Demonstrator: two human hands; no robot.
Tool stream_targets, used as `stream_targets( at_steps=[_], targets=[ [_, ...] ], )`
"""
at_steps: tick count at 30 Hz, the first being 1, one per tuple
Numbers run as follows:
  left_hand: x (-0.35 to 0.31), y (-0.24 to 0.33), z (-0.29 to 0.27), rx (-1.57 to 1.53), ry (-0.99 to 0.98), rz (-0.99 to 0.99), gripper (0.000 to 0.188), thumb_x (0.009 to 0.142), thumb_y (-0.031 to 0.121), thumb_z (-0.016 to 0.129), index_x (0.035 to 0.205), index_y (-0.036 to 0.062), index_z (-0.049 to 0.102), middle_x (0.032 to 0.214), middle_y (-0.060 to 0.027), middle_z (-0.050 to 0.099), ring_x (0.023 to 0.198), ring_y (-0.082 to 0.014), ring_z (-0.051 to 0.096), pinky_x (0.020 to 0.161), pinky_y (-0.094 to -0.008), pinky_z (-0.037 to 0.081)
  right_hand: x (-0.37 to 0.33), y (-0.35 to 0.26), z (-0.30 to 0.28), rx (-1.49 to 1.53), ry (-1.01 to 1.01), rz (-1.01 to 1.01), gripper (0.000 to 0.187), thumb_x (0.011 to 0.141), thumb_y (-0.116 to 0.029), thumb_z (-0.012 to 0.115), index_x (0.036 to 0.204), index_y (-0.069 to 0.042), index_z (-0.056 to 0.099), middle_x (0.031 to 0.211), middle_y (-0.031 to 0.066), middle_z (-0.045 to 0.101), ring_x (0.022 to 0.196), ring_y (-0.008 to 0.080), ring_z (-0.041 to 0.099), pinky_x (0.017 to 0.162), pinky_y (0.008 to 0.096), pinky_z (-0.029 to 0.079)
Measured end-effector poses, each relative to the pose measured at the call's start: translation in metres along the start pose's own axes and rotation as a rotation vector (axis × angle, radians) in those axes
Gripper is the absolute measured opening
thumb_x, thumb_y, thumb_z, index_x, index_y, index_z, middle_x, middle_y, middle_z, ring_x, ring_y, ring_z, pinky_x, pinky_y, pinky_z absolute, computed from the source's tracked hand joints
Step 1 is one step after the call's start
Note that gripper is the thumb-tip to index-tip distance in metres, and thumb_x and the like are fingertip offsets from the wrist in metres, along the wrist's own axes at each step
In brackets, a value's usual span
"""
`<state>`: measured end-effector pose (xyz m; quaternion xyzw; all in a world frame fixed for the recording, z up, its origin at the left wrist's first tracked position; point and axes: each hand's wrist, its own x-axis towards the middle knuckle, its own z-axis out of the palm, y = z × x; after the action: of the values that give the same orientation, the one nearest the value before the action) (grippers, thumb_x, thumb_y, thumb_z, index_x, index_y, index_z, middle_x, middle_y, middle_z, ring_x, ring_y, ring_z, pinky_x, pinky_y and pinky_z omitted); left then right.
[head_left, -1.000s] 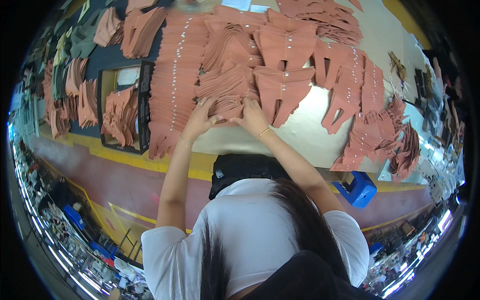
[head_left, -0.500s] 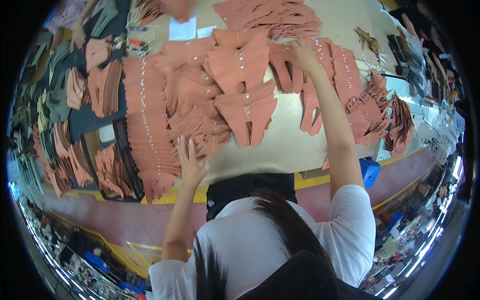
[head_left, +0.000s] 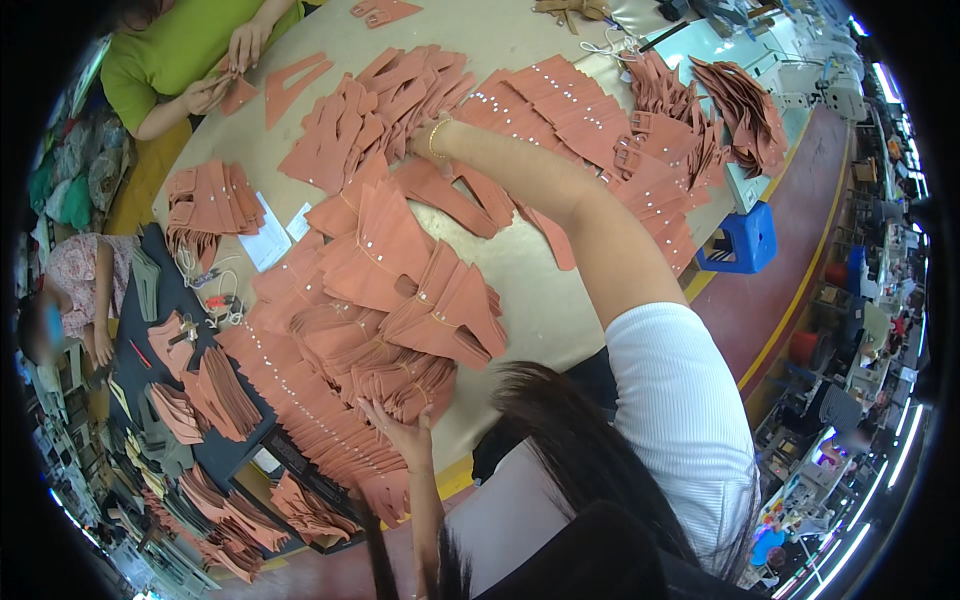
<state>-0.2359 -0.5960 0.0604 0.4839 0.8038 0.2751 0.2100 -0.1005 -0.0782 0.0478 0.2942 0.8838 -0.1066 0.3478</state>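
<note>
My right arm stretches far across the table, and my right hand (head_left: 424, 143), below a gold bracelet (head_left: 438, 137), meets a loose heap of salmon cut-out pieces (head_left: 350, 120). Its fingers are hidden there. Close to that hand lies a salmon piece with a long slot (head_left: 440, 192). My left hand (head_left: 408, 436) is open, fingers apart, against the near edge of some tied salmon bundles (head_left: 400, 385). Farther in, a fanned bundle (head_left: 450, 305) and another bundle bound with thin yellow cord (head_left: 365, 255) overlap one another.
Long overlapping rows of salmon pieces (head_left: 300, 400) flank the bundles. White paper (head_left: 266, 238) and a white cord (head_left: 190, 265) lie left. A co-worker in a green top (head_left: 190, 50) handles a salmon piece across the table. A blue stool (head_left: 745, 240) stands right.
My view has turned toward the right, bringing the green-topped co-worker into sight. My right hand has moved from the slotted pieces to the far heap. My left hand stays by the bundles.
</note>
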Motion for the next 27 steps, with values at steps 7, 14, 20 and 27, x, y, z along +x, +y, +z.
stream_targets(
  at_steps=[7,14,20,27],
  targets=[
    [0.0,-0.002,0.002,0.009,0.018,0.061,0.102,0.072,0.037,0.082,0.146,-0.0002,0.023,0.156,-0.0277,0.011,0.143,-0.0456,0.014,0.115,-0.0545,0.016,-0.057,-0.006,-0.002,0.148,0.236,0.004,0.07,0.052,-0.018,0.082,0.118,-0.013,0.06,0.104,0.0103,0.068,0.1,0.0292,0.064,0.087,0.0459,0.048],
    [-0.001,-0.009,0.0,0.127,0.057,0.129,0.098,0.075,0.041,0.077,0.147,0.0027,0.023,0.154,-0.0284,0.016,0.143,-0.0452,0.016,0.115,-0.0531,0.018,-0.16,-0.05,0.002,0.107,0.614,0.19,0.024,0.066,-0.018,0.075,0.085,-0.004,0.067,0.078,0.0127,0.07,0.073,0.0276,0.071,0.059,0.0411,0.055],
    [-0.008,-0.003,-0.003,0.089,0.02,0.021,0.097,0.074,0.03,0.077,0.15,0.0066,0.021,0.156,-0.0233,0.015,0.145,-0.0403,0.014,0.116,-0.0539,0.015,-0.276,-0.071,-0.026,0.342,0.844,0.222,0.049,0.063,-0.025,0.084,0.101,-0.004,0.061,0.092,0.0134,0.065,0.085,0.0321,0.065,0.07,0.0422,0.051],
    [-0.008,0.006,-0.045,-0.189,-0.018,-0.105,0.081,0.088,0.031,0.067,0.151,0.0045,0.023,0.158,-0.0192,0.018,0.145,-0.0322,0.021,0.117,-0.0428,0.019,-0.344,-0.141,0.002,0.798,0.514,-0.164,0.049,0.064,-0.016,0.086,0.105,-0.001,0.063,0.097,0.0087,0.067,0.085,0.0181,0.063,0.074,0.0297,0.05]
  ],
)
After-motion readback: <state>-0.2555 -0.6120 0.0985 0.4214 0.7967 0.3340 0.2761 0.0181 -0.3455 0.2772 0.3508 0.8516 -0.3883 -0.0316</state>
